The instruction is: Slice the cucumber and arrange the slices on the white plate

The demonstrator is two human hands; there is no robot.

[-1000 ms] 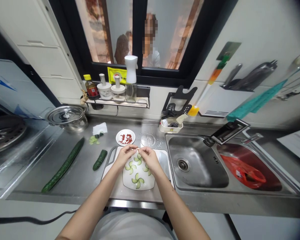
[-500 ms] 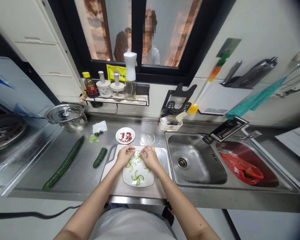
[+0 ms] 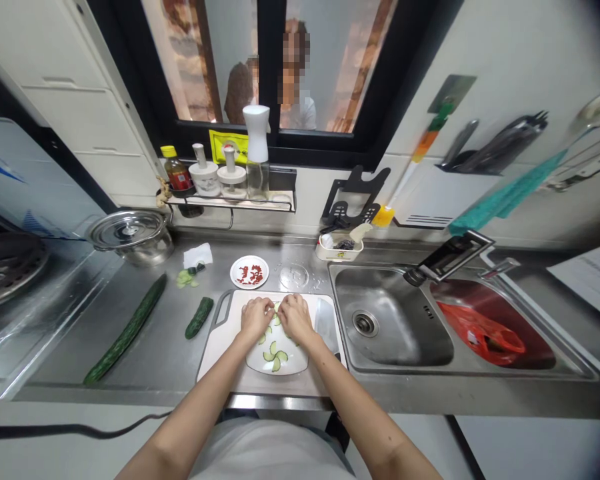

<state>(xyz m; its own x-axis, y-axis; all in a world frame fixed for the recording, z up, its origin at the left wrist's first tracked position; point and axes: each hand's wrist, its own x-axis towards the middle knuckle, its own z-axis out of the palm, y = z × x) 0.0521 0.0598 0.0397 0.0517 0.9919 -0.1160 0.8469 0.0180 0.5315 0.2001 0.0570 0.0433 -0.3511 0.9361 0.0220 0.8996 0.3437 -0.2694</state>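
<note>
A white plate [image 3: 295,361] rests on the cutting board [image 3: 224,357], with thin cucumber slices arranged on it in pinwheels. The pinwheel [image 3: 275,357] nearest me shows fully; my hands partly cover the others. At the plate's far side, my left hand [image 3: 257,319] bends its fingers onto the slices [image 3: 277,313] there. My right hand [image 3: 297,317] meets it from the other side, fingertips pinched at the same slices. What lies between the fingertips is mostly hidden. A knife [image 3: 325,319] lies flat along the board's right side.
Left of the board lie a cucumber piece [image 3: 199,318] and a long cucumber [image 3: 127,330]. Behind it stands a small dish [image 3: 235,272] of chopped red bits. A lidded pot [image 3: 147,250] stands back left; the sink [image 3: 395,347] is to the right.
Both hands have come down and closer together over the far pinwheel, covering more of the slices. The view has shifted slightly; other things stay in place.
</note>
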